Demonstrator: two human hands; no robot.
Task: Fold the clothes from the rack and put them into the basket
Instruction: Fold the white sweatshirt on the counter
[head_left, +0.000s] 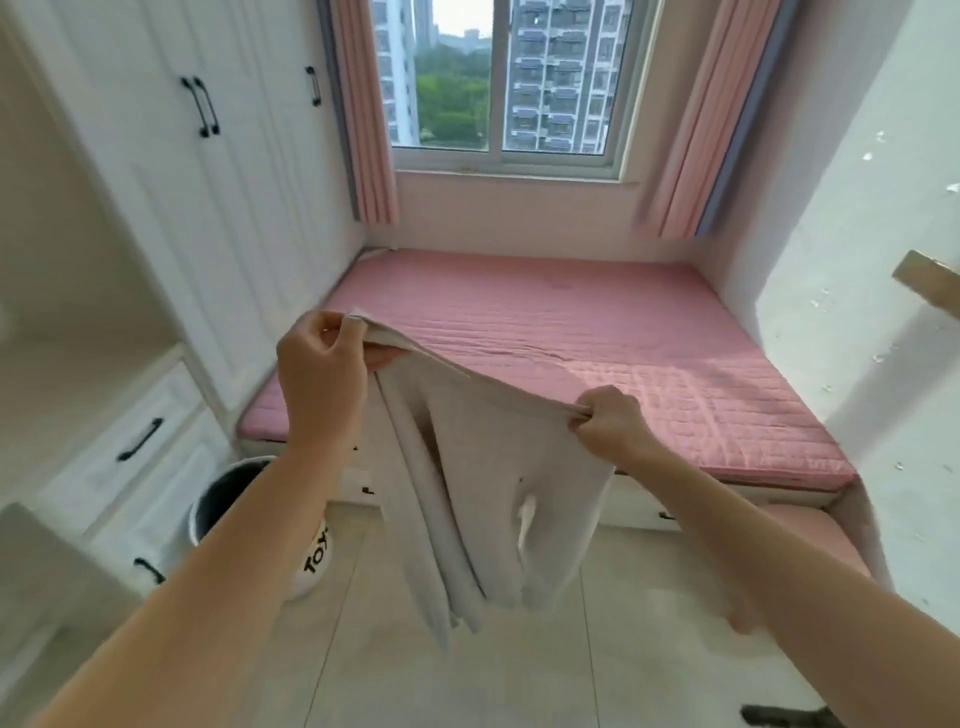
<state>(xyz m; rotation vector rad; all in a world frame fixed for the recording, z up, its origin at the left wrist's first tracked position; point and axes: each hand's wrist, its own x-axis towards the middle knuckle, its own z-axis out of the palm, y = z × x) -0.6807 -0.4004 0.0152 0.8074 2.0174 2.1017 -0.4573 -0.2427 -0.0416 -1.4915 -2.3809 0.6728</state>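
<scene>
A pale beige garment (483, 493) hangs in the air in front of me, stretched along its top edge between both hands. My left hand (324, 358) pinches the upper left corner, held higher. At the lower right end of that edge, my right hand (610, 418) grips the bunched fabric. The rest of the cloth drops in loose folds toward the floor. A round white basket (314, 558) with a dark inside and black lettering stands on the floor at lower left, partly hidden by my left forearm.
A pink quilted mattress (597, 353) on a low white platform fills the space under the window ahead. White wardrobe doors and drawers (171, 218) line the left side. A wooden bar end (930, 283) sticks in at the right. Pale floor tiles (597, 649) lie below.
</scene>
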